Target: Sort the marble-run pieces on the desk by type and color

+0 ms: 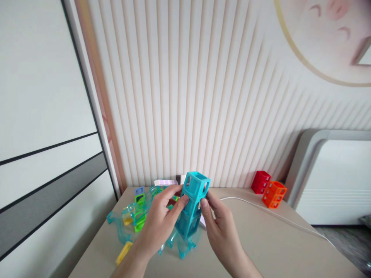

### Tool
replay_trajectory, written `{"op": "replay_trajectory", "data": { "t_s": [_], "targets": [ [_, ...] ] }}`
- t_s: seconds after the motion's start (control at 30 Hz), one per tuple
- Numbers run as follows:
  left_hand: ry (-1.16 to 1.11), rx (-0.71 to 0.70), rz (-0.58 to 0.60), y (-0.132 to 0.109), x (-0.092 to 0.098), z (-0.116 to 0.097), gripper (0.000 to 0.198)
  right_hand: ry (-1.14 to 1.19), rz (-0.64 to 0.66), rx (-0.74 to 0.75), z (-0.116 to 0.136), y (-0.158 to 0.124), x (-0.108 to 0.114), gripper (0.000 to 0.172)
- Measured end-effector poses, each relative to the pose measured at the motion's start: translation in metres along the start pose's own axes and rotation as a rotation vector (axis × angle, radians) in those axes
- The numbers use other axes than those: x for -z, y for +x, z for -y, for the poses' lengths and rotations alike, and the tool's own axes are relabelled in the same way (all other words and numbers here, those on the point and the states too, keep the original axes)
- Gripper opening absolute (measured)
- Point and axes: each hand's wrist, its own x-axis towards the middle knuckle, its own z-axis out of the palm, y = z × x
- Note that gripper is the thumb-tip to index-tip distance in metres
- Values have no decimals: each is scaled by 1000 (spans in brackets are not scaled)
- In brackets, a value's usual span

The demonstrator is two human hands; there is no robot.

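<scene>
Between my two hands is a stack of teal open-sided plastic blocks (191,208), held up above the table and tilted a little. My left hand (166,210) grips its left side, thumb across the front and fingers behind. My right hand (218,216) pinches the right side, thumb in front near the joint below the top block. The top block is open, and its hollow inside shows. Behind and below the stack lie clear teal track pieces (185,247), partly covered by my left hand.
On the left of the table (255,243) are green blocks (140,222), a yellow piece (124,253) and a curved teal track (118,226). Red blocks (261,182) and orange blocks (274,194) stand at the right. A white cable (246,200) crosses the table. A ribbed wall (185,96) rises behind.
</scene>
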Motion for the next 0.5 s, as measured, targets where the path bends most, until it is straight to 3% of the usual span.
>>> {"op": "replay_trajectory", "data": {
  "t_s": [0.17, 0.3, 0.4, 0.5],
  "targets": [
    [181, -109, 53, -4, -1, 4, 27, -121, 39, -79, -2, -15, -5, 30],
    [437, -235, 62, -34, 15, 34, 31, -248, 46, -106, -15, -43, 6, 24],
    [578, -330, 0, -74, 44, 75, 32, -385, -76, -187, -45, -65, 43, 28],
    [609, -335, -83, -117, 78, 107, 23, -491, -349, -360, -88, -78, 110, 45]
  ]
}}
